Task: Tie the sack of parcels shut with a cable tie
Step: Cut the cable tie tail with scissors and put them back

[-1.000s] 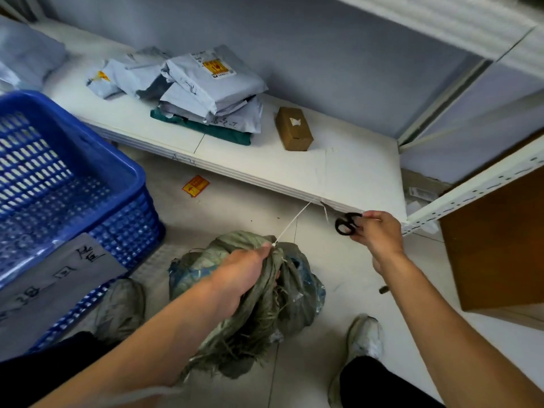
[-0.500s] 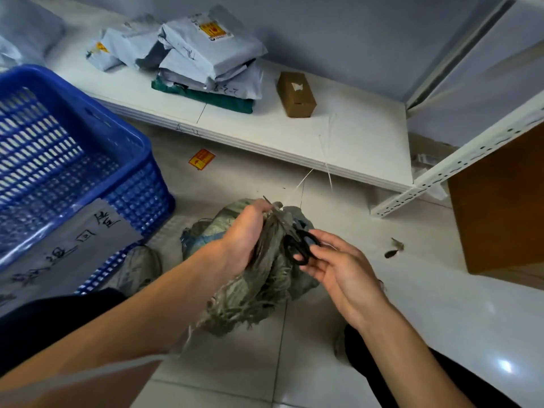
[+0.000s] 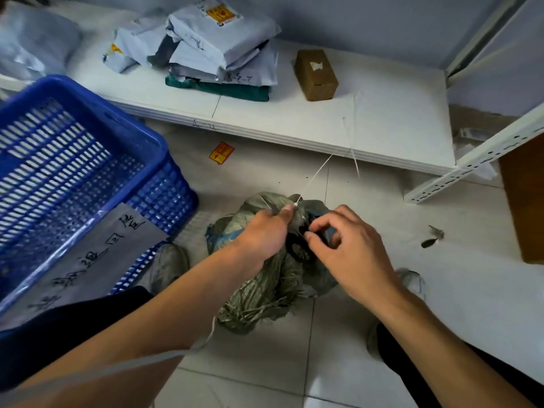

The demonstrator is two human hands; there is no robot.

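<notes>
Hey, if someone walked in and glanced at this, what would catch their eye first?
Probably the two hands at centre: the left hand bunching the neck of the grey-green sack on the floor, the right hand holding black scissors against it. The white cable tie sticks up from the neck. Next, the big blue basket at left.

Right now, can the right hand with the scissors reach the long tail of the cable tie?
Probably yes. The right hand with scissors sits beside the sack neck, and the tail rises free just above.
</notes>
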